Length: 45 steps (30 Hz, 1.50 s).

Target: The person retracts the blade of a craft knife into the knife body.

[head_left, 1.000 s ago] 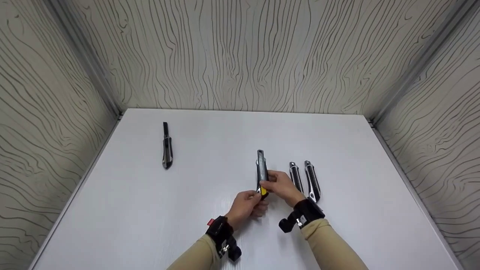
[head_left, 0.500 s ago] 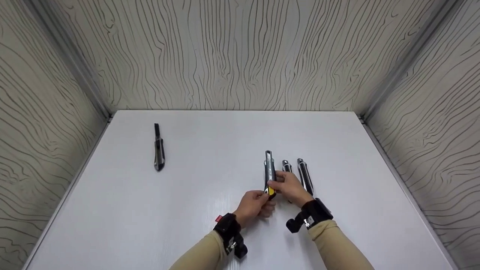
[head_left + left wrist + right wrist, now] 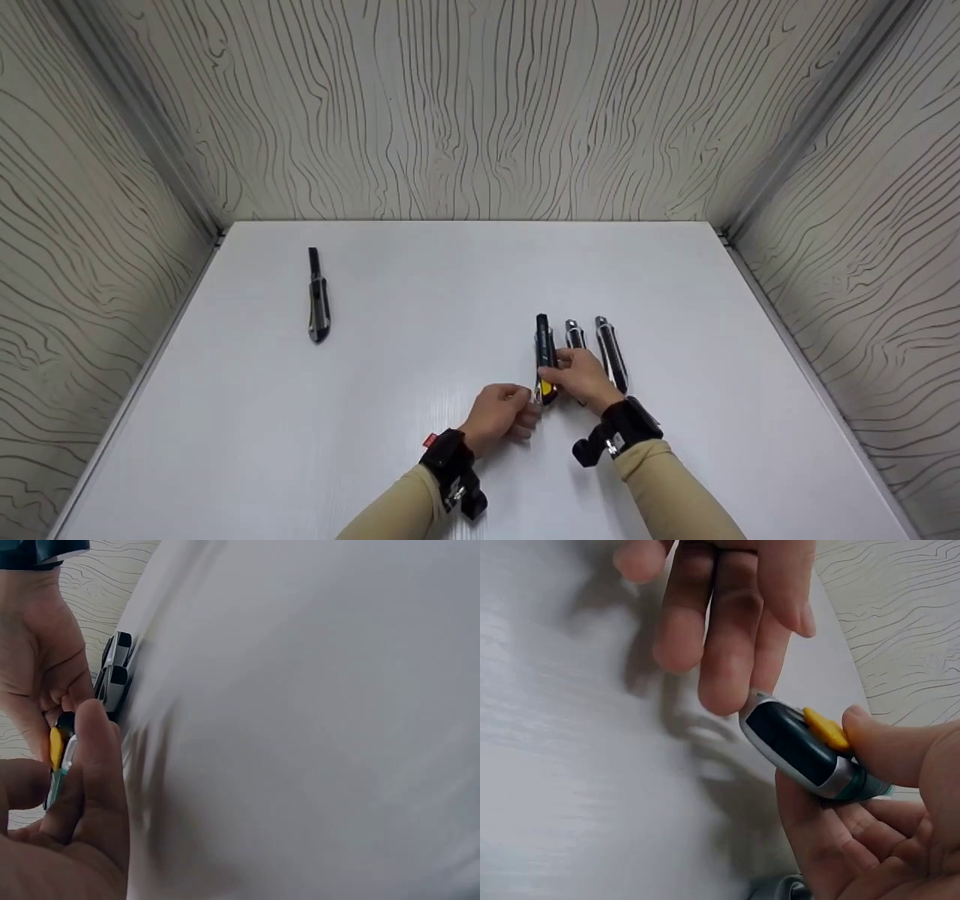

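In the head view my right hand [image 3: 588, 376] pinches a utility knife [image 3: 545, 351] with a dark body and a yellow part near its lower end. The right wrist view shows my thumb beside the yellow part of the knife [image 3: 791, 741] and my fingers beneath it. My left hand [image 3: 496, 414] is at the knife's lower end, its fingers loosely bent. In the right wrist view the left fingertips [image 3: 727, 686] lie close to the rounded end; whether they touch it I cannot tell. Two dark-and-silver utility knives [image 3: 575, 335] [image 3: 613, 358] lie to the right, the nearer one partly hidden by my right hand.
Another utility knife [image 3: 319, 300] lies far to the left with its dark tip pointing away. All of this is on a white table [image 3: 420, 300]. Wood-patterned walls [image 3: 465, 112] stand behind the table and at both sides.
My left hand has let go of the knife's lower end and drawn slightly left. The held knife has turned, showing a dark face instead of silver, and come slightly lower and nearer.
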Motion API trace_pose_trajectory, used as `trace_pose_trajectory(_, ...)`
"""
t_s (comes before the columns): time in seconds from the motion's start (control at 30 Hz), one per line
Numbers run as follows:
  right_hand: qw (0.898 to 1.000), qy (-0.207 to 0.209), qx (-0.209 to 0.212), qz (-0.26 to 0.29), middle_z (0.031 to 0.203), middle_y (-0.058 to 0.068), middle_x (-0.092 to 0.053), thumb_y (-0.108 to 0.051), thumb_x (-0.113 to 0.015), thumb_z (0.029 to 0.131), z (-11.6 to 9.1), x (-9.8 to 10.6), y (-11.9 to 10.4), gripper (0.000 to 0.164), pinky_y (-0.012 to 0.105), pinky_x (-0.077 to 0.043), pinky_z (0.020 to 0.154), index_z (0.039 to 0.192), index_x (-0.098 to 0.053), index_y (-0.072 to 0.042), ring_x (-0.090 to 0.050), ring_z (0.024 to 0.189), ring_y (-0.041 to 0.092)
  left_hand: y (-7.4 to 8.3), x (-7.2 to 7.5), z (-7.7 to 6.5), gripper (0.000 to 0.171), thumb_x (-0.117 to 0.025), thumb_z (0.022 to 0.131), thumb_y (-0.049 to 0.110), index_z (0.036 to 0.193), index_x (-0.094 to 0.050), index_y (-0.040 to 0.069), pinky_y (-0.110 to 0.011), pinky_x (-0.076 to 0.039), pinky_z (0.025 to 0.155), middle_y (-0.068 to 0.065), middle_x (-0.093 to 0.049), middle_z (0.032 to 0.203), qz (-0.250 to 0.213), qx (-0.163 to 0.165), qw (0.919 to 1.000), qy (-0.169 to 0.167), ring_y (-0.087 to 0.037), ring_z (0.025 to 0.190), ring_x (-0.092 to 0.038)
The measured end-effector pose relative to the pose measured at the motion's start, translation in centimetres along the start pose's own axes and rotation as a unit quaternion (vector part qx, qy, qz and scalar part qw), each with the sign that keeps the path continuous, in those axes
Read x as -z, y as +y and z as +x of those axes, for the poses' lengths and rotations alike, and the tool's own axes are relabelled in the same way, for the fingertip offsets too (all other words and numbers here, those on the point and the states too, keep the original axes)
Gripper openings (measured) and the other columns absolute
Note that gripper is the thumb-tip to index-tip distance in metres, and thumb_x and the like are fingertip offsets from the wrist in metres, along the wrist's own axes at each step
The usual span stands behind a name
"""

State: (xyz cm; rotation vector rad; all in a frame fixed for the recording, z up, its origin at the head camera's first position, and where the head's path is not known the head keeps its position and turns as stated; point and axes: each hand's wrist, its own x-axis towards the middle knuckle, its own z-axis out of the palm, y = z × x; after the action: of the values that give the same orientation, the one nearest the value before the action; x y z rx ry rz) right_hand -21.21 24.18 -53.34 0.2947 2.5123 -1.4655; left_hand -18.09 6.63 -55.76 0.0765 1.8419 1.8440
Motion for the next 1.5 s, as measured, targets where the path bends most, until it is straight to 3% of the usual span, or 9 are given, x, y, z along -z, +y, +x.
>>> trace_pose_trajectory(0.2, 0.998, 0.030, -0.011, -0.058, 0.086, 0.009, -0.071, -0.017, -0.075, 0.082, 0.2, -0.6, -0.3, 0.035, 0.024, -0.046, 0.058, 0.109, -0.068, 0.003, -0.059, 0.068, 0.015, 0.1, 0.8, -0.2, 0.033, -0.048, 0.100, 0.019, 0.116, -0.063, -0.006, -0.032, -0.060, 0.063, -0.016, -0.074, 0.096, 0.000, 0.004, 0.9999, 0.011, -0.016, 0.072, -0.070)
trace_pose_trajectory(0.43, 0.992, 0.055, -0.004, -0.116, 0.081, 0.006, -0.067, -0.023, -0.079, 0.078, 0.2, -1.0, -0.7, 0.043, 0.024, -0.044, 0.058, 0.110, -0.068, 0.004, -0.058, 0.067, 0.016, -0.2, 1.2, -0.2, 0.033, -0.050, 0.100, 0.019, 0.116, -0.062, -0.007, -0.033, -0.061, 0.063, -0.019, -0.074, 0.097, -0.010, 0.004, 0.9997, 0.020, -0.019, 0.075, -0.072)
trace_pose_trajectory(0.63, 0.981, 0.077, 0.015, -0.179, 0.073, 0.003, -0.065, -0.027, -0.078, 0.078, 0.2, -1.3, -0.9, 0.026, 0.026, -0.040, 0.055, 0.089, -0.071, -0.004, -0.055, 0.063, 0.016, -0.2, 1.6, -0.3, 0.033, -0.049, 0.100, 0.019, 0.114, -0.062, -0.008, -0.034, -0.061, 0.064, -0.020, -0.073, 0.097, -0.019, 0.000, 0.9996, 0.023, -0.022, 0.076, -0.072)
trace_pose_trajectory(0.87, 0.962, 0.112, 0.027, -0.247, 0.077, 0.007, -0.067, -0.027, -0.076, 0.081, -0.2, -1.7, -1.2, 0.031, 0.028, -0.041, 0.052, 0.095, -0.070, 0.000, -0.059, 0.065, 0.019, 0.2, 2.1, -0.7, 0.032, -0.048, 0.100, 0.018, 0.115, -0.062, -0.007, -0.032, -0.061, 0.063, -0.016, -0.074, 0.097, -0.007, 0.001, 0.9997, 0.022, -0.020, 0.076, -0.072)
trace_pose_trajectory(1.13, 0.950, 0.131, 0.029, -0.281, 0.070, 0.007, -0.062, -0.025, -0.075, 0.081, -0.4, -1.8, -1.4, 0.024, 0.031, -0.040, 0.049, 0.077, -0.061, -0.005, -0.058, 0.061, 0.022, 0.3, 2.6, -0.7, 0.032, -0.049, 0.099, 0.018, 0.114, -0.061, -0.008, -0.031, -0.060, 0.060, -0.019, -0.073, 0.097, -0.008, -0.004, 0.9998, 0.017, -0.015, 0.069, -0.068)
trace_pose_trajectory(1.37, 0.941, 0.144, 0.056, -0.300, 0.073, 0.011, -0.065, -0.023, -0.076, 0.082, -0.6, -1.7, -1.4, 0.024, 0.036, -0.046, 0.053, 0.080, -0.064, -0.002, -0.061, 0.063, 0.025, 0.7, 2.9, -0.4, 0.033, -0.049, 0.099, 0.017, 0.115, -0.061, -0.009, -0.029, -0.059, 0.058, -0.021, -0.073, 0.096, -0.014, 0.002, 0.9997, 0.018, -0.014, 0.065, -0.067)
trace_pose_trajectory(1.5, 0.940, 0.146, 0.056, -0.303, 0.078, 0.012, -0.067, -0.024, -0.075, 0.083, -0.6, -1.5, -1.8, 0.026, 0.040, -0.049, 0.057, 0.090, -0.068, -0.001, -0.063, 0.069, 0.028, 1.0, 3.4, -0.3, 0.033, -0.049, 0.100, 0.019, 0.114, -0.061, -0.008, -0.031, -0.060, 0.059, -0.020, -0.073, 0.097, 0.009, 0.002, 0.9997, 0.022, -0.014, 0.065, -0.066)
